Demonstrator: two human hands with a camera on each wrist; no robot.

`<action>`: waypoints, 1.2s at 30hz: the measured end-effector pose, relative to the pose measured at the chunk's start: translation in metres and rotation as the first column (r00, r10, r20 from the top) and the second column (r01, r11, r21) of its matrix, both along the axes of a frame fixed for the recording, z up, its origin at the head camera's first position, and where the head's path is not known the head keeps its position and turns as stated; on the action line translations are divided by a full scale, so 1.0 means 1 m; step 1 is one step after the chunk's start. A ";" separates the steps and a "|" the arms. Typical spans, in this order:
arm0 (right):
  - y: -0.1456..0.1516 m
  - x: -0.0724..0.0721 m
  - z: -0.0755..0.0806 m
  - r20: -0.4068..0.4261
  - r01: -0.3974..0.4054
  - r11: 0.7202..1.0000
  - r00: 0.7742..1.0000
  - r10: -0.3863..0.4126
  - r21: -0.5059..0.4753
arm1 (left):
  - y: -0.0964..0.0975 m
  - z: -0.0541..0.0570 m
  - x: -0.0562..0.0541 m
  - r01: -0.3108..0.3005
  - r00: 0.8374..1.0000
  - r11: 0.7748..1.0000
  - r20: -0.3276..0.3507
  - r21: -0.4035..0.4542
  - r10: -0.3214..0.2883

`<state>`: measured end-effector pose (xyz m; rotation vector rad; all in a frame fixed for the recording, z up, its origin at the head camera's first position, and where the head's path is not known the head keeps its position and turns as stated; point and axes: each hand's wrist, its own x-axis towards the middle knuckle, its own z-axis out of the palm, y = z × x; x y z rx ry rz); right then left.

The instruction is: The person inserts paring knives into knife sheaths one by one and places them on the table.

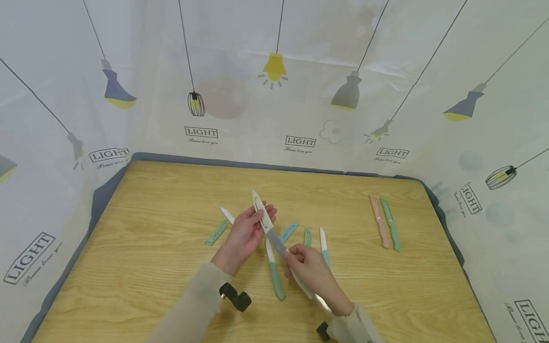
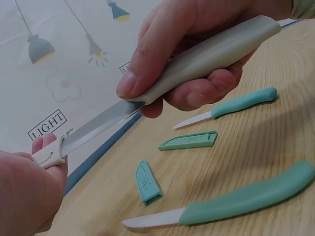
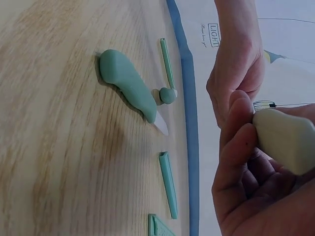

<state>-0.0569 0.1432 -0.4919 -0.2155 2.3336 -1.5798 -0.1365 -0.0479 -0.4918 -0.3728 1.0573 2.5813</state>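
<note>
A knife with an off-white handle point(image 2: 216, 56) is gripped in my right hand point(image 1: 310, 269). Its grey blade point(image 2: 98, 128) runs into an off-white blade cover point(image 1: 262, 214), with part of the blade bare. My left hand point(image 1: 245, 233) pinches that cover, thumb on top. Below the two hands lies a green-handled knife point(image 1: 276, 281), its white blade uncovered. Near the right hand is a blue-handled knife point(image 1: 324, 247). Loose covers lie about: blue point(image 1: 289, 232), green point(image 1: 307, 237), and another green one point(image 1: 216, 232). Behind the left hand a white blade point(image 1: 227, 215) shows; its handle is hidden.
Toward the right of the wooden table point(image 1: 150, 267) a pink knife point(image 1: 379, 221) and a green knife point(image 1: 390, 224) lie side by side, seemingly covered. A white curtain point(image 1: 240, 28) printed with lamps surrounds the table's back and sides.
</note>
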 end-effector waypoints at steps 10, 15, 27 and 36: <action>-0.005 -0.005 0.002 -0.018 0.038 0.999 0.999 -0.038 0.021 | 0.003 0.000 0.000 -0.021 1.000 1.000 0.014 0.011 0.021; -0.007 -0.007 0.002 -0.014 0.053 0.999 0.999 -0.053 0.006 | 0.005 0.001 0.002 -0.025 1.000 1.000 0.012 0.007 0.025; -0.014 -0.012 0.004 0.005 0.094 0.995 0.996 -0.095 0.015 | 0.009 0.003 0.006 -0.033 0.999 0.999 0.011 0.013 0.033; -0.018 -0.016 0.005 -0.036 0.095 0.995 0.995 -0.094 0.014 | 0.010 0.004 0.008 -0.009 1.000 0.998 -0.007 0.070 0.009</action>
